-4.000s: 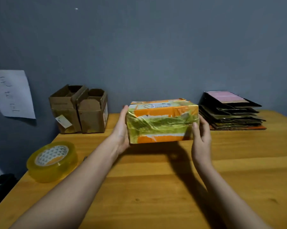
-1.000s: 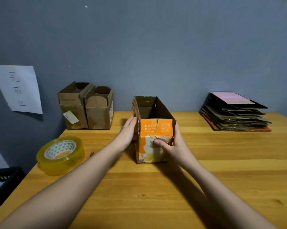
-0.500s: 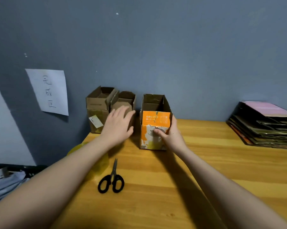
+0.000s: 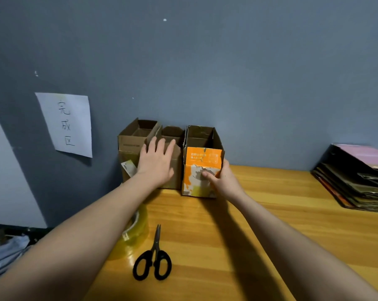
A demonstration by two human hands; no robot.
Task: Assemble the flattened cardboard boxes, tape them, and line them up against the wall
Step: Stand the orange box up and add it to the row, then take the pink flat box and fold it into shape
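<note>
Head camera looks down on a wooden table [image 4: 270, 213] set against a blue-grey wall [image 4: 227, 72]. At the far edge, against the wall, three open-topped cardboard boxes stand in a row. The orange box [image 4: 202, 161], orange and white on its near face with torn patches, stands upright at the right end of the row, touching the middle brown box [image 4: 174, 135] beside it. The left brown box [image 4: 131, 146] stands at the far left, with a small label on its near face.

The right hand [image 4: 221, 180] grasps the orange box at its lower right corner: the thumb presses on the near face, and the other fingers wrap around the right side out of sight. The left hand [image 4: 156, 164] lies flat with fingers straight and spread against the near face of the middle brown box, holding nothing.

Near the left edge of the table, a roll of clear yellowish tape [image 4: 133, 233] is partly hidden behind the left forearm. Black-handled scissors [image 4: 153, 257] lie just beside it, closed, with the blades pointing toward the wall. At the right side of the table, a stack of flattened boxes [image 4: 357, 183] rests well apart from the row, with a pink sheet on top. A sheet of paper [image 4: 67, 124] with handwritten characters hangs on the wall to the left of the boxes. Beyond the left edge of the table, crumpled light material [image 4: 3, 250] lies low down; what it is cannot be told.
</note>
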